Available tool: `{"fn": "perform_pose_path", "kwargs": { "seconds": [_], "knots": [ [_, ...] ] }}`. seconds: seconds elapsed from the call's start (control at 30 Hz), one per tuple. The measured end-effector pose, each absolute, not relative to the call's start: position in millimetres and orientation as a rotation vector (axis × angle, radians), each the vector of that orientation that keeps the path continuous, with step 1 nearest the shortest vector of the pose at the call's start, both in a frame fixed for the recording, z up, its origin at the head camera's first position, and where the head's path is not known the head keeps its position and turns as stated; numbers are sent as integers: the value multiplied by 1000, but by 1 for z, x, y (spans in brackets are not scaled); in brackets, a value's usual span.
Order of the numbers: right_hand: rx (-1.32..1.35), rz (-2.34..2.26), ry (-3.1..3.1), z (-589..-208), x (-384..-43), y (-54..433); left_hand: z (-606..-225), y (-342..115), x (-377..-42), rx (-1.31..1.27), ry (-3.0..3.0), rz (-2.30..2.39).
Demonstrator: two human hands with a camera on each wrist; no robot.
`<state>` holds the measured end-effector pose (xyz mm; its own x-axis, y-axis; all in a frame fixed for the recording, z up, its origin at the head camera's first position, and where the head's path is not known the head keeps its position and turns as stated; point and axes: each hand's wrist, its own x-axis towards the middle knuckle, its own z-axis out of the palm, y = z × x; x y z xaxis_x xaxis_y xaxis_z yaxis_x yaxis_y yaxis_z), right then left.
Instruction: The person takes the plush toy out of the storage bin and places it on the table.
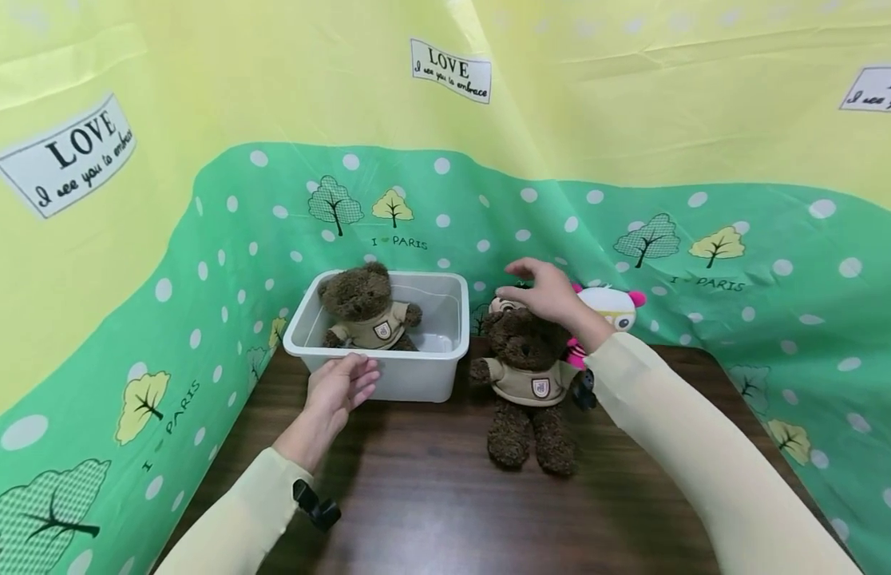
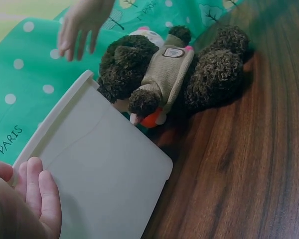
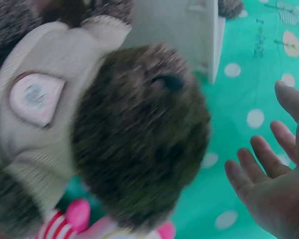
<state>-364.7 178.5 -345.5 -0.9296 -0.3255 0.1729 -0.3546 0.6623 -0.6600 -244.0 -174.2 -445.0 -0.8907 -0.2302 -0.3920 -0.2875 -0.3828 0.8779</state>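
Observation:
A grey plastic bin (image 1: 395, 375) stands on the brown table, and a dark brown teddy bear (image 1: 357, 295) in a beige sweater sits inside it. My left hand (image 1: 341, 387) holds the bin's front rim, thumb at the top edge and fingers (image 2: 50, 199) along the outer wall. To the right of the bin is a second brown teddy bear (image 1: 528, 391), in a matching sweater with a badge. Above and behind its head hovers my right hand (image 1: 539, 291), fingers spread apart and holding nothing in the right wrist view.
Behind the second bear are a white plush toy (image 1: 611, 307) with pink ears and another toy (image 1: 504, 304), mostly hidden. A yellow and green printed cloth (image 1: 503, 216) hangs along the table's back and sides. The wooden table (image 1: 409, 495) extends toward me.

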Motion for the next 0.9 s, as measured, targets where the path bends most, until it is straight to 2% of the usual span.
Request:
{"fn": "perform_pose_path", "kwargs": {
  "seconds": [0.33,0.63,0.9],
  "knots": [
    [735,1254,-2828,-322,-383,91,-444,-175,-245,-718,1738,2484],
    [850,1290,-2829,-324,-406,27,-443,-176,-246,-714,1769,2478],
    [898,1108,-2968,-338,-418,-3,-445,-176,-246,-691,1780,2453]
  ]
}}
